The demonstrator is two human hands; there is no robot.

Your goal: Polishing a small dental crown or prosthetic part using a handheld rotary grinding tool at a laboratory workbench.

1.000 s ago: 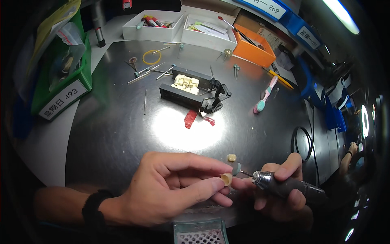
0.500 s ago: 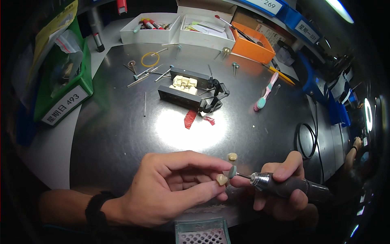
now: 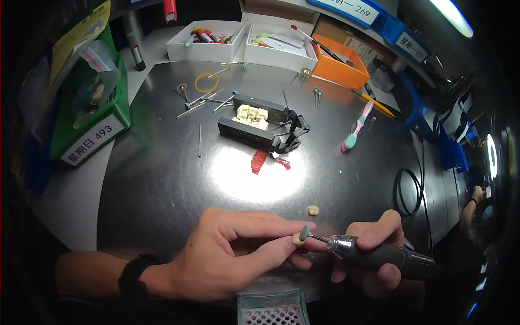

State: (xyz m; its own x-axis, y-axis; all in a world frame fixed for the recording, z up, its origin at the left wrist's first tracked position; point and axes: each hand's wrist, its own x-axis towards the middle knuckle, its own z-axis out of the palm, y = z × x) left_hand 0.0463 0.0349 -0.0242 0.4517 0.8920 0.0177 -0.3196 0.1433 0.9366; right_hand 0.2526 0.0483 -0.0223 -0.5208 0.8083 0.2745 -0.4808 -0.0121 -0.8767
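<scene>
Between the thumb and fingers of my left hand (image 3: pixel 227 254) is a small cream dental crown (image 3: pixel 297 240). My right hand (image 3: pixel 374 249) is wrapped round a dark dental handpiece (image 3: pixel 379 257) with a silver collar. A grey-green grinding wheel (image 3: pixel 305 232) on its shank lies against the crown, or right in front of it. A second tooth-coloured crown (image 3: pixel 313 210) rests on the dark bench just beyond my fingertips. Farther off stands a black articulator (image 3: pixel 245 133) carrying cream tooth models (image 3: pixel 252 114), with red film pieces (image 3: pixel 259 162) beside it.
Several metal burs (image 3: pixel 190 112) and a yellow rubber band (image 3: pixel 206 83) lie at the far left. A pink toothbrush (image 3: pixel 358 127) and a black cable (image 3: pixel 401 189) are on the right. White boxes (image 3: pixel 206 52), an orange box (image 3: pixel 355 78) and a green bin (image 3: pixel 122 116) border the bench. A perforated tray (image 3: pixel 273 298) is nearest me.
The grinding wheel has moved left onto or over the crown and tilted. My left hand has turned the crown slightly. The whole view has shifted a little.
</scene>
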